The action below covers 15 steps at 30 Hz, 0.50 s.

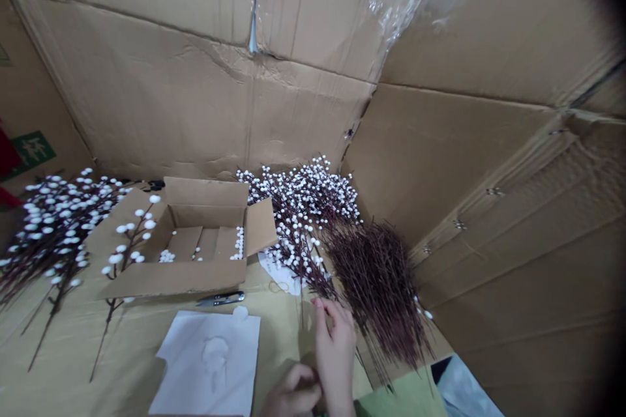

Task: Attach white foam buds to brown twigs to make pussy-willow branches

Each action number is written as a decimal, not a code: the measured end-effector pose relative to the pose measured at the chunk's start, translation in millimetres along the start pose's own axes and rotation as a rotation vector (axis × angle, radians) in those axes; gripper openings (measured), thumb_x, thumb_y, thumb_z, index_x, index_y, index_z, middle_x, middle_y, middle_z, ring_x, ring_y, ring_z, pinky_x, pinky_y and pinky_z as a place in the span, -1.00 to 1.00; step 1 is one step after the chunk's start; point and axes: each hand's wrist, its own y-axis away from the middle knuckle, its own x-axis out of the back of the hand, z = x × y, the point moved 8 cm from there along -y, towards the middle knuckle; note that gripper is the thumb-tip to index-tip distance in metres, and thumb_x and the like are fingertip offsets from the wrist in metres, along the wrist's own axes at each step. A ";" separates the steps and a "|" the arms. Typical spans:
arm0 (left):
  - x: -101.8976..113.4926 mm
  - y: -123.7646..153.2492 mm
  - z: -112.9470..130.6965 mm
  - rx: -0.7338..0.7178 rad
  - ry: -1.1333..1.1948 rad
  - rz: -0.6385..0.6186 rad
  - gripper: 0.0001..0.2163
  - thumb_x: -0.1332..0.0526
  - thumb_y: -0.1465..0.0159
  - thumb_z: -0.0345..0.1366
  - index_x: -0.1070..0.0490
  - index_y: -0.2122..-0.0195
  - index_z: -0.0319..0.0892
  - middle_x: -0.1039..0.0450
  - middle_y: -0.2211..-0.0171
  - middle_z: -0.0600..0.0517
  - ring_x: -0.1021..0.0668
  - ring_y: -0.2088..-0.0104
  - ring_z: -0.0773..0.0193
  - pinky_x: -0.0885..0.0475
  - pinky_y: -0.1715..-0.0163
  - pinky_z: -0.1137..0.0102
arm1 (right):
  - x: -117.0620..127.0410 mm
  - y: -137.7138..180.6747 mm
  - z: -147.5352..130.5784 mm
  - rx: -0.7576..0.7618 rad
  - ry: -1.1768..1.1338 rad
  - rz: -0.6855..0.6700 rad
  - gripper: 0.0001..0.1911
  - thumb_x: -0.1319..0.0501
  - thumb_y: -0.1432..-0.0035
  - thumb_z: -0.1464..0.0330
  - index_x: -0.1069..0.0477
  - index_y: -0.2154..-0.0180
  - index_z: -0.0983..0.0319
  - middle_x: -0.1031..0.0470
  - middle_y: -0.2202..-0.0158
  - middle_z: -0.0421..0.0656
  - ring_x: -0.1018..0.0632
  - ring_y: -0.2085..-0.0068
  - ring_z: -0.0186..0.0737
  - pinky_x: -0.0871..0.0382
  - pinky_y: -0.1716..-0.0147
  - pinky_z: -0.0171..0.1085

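There was the right hand [335, 333] up front, fingers bent by the lower stems of the white-berried branches [313, 199], which leaned in a heap beside the bare brown twigs [376, 280] — whether it gripped a stem, I couldn't tell! Just below it the left hand [295, 391] was a curled blur, its grip equally unreadable, while leftward an open cardboard box [180, 279] held loose white berries [238, 247] — snips [222, 299] and a white sheet [183, 352] lay in front.
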 end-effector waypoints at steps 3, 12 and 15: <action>-5.2 -7.6 -1.0 -0.002 0.021 -0.013 -0.63 -0.19 -0.19 0.09 -0.52 0.24 -0.10 -0.32 0.55 0.12 -0.31 0.64 0.34 -0.19 0.58 0.47 | 0.7 -9.4 1.3 0.009 0.031 0.009 -0.58 -0.04 -0.30 0.13 -0.53 0.41 0.18 -0.62 0.37 -0.05 -0.51 0.28 0.00 -0.29 0.25 -0.16; -23.4 -13.0 26.3 -0.220 0.014 -0.108 -0.25 -0.25 0.03 0.34 -0.53 0.02 -0.20 -0.39 0.03 -0.14 -0.40 0.47 0.36 -0.26 0.51 0.42 | -4.4 -35.8 13.2 0.074 0.164 0.001 -0.64 -0.09 -0.24 0.15 -0.59 0.38 0.15 -0.64 0.36 -0.04 -0.49 0.34 -0.01 -0.18 0.40 -0.19; -34.3 -17.4 29.0 -0.237 0.017 -0.150 -0.20 -0.26 0.02 0.33 -0.50 -0.02 -0.27 -0.33 -0.04 -0.19 -0.43 0.39 0.32 -0.32 0.48 0.42 | -8.5 -35.5 17.7 0.102 0.178 -0.002 -0.64 -0.07 -0.25 0.17 -0.59 0.36 0.17 -0.64 0.33 -0.01 -0.49 0.32 0.00 -0.22 0.37 -0.16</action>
